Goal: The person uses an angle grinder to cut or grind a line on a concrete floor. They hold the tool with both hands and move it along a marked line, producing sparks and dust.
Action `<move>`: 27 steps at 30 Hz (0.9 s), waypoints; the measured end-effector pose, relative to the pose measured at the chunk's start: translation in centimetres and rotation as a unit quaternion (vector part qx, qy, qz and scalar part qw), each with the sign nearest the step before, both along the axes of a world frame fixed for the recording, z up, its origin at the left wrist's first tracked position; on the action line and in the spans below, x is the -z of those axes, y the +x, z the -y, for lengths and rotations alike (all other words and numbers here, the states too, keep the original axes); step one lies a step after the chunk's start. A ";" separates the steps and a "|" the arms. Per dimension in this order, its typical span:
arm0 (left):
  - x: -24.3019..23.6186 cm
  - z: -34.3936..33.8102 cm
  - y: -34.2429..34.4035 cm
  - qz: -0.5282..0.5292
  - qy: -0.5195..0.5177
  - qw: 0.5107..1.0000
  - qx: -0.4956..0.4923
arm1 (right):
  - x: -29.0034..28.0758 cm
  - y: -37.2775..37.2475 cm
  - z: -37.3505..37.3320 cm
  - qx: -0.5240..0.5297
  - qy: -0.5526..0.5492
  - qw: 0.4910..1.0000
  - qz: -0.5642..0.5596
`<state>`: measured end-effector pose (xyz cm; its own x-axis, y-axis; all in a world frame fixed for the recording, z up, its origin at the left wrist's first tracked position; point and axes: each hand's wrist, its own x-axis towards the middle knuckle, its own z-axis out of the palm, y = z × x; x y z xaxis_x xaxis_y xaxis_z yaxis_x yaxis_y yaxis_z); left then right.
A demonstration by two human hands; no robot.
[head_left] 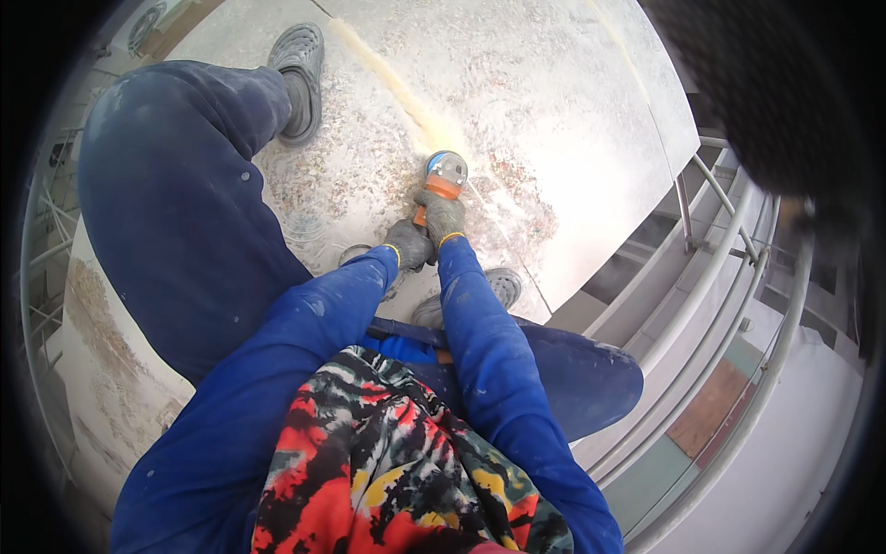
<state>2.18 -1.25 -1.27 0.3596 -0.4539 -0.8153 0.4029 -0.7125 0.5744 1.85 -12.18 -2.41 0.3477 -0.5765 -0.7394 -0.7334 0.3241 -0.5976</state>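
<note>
Hands (446, 214) grey-gloved; sleeves (494, 355) dusty blue; trousers (166, 185) navy; shoes (298, 69) grey; top (388, 452) patterned red, black, yellow

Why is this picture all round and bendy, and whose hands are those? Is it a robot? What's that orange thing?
It isn't a robot; it's a person. The camera sits on the person's head and looks down, and its very wide lens makes straight things look curved. That's why you see the patterned top and blue sleeves from above.

The gloved left hand and gloved right hand are both wrapped around an orange power tool with a rounded grey head. It looks like a grinder or sander, but I can't tell exactly.

Under it is a big pale surface with rough, speckled patches. A yellowish streak, maybe dust, runs away from the tool. On the right are metal rails.
</note>
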 end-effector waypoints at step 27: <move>2.8 4.0 -2.1 0.051 -0.004 0.988 0.147 | 1.4 -4.2 3.7 0.096 -0.024 0.995 0.008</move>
